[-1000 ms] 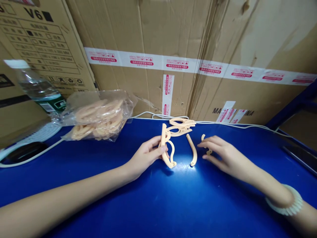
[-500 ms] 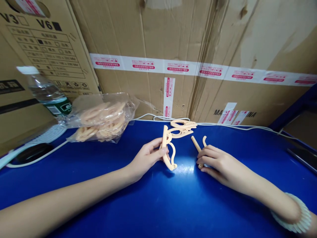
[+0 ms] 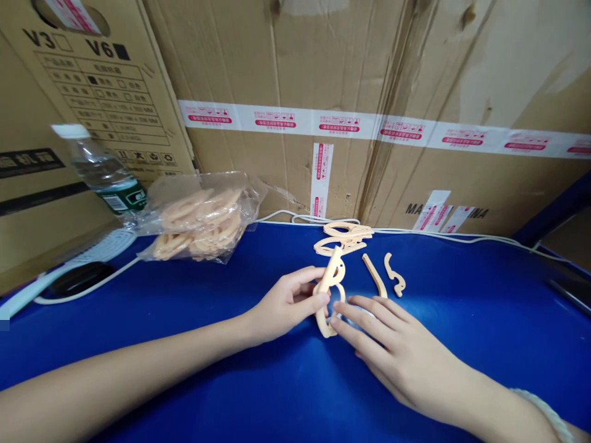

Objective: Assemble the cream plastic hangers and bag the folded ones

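Observation:
My left hand (image 3: 295, 301) pinches a beige folding clothes hanger (image 3: 327, 280) between thumb and fingers, holding it tilted just over the blue table. My right hand (image 3: 388, 344) is open, its fingers spread, with the fingertips at the hanger's lower end; whether they touch it I cannot tell. Past my right fingers lie a loose curved hanger arm (image 3: 373, 272) and a small S-shaped hook piece (image 3: 394, 274). Behind the held hanger, folded beige hangers (image 3: 348, 231) rest on the table.
A clear plastic bag (image 3: 207, 215) of more beige hangers sits at the back left. Beside it stand a water bottle (image 3: 104, 169) and a black object (image 3: 80, 280). White cables (image 3: 438, 232) run along the cardboard wall (image 3: 286, 74). A dark flat object (image 3: 570, 295) lies far right.
My right hand has let go of the curved arm and hook piece, leaving them on the table, and moved left to the hanger. The hanger in my left hand has tilted slightly.

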Tool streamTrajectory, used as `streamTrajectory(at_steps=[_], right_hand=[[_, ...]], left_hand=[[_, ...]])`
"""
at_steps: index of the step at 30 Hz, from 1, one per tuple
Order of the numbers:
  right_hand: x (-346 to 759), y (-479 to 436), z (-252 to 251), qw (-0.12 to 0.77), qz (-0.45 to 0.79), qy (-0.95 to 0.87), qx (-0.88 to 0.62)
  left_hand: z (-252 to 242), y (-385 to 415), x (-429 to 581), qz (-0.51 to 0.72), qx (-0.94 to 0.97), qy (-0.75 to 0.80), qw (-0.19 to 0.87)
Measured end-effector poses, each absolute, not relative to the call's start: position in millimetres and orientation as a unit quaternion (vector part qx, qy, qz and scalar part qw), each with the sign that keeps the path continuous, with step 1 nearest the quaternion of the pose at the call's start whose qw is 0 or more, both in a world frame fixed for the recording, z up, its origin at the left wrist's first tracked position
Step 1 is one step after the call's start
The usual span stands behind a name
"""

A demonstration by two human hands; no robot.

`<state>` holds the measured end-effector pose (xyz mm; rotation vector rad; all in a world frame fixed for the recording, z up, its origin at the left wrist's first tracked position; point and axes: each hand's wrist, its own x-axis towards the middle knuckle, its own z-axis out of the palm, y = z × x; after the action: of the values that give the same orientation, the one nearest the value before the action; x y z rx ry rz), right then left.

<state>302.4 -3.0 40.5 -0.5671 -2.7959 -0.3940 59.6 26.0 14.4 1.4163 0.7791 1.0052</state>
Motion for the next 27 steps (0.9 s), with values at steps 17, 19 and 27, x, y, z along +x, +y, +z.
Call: streamTrajectory(at_steps=[17, 19, 27], right_hand=[[308, -2, 49, 0.282, 0.243, -0.871, -0.32], [308, -1, 52, 0.285, 0.323, -0.843, -0.322], [303, 2, 54, 0.341, 0.424, -0.756, -0.363]], left_hand=[[20, 17, 55, 0.463, 0.74, 0.332, 0.357], [21, 15, 55, 0.458, 0.758, 0.328, 0.328], [20, 13, 56, 0.479, 0.748, 0.378, 0.259]])
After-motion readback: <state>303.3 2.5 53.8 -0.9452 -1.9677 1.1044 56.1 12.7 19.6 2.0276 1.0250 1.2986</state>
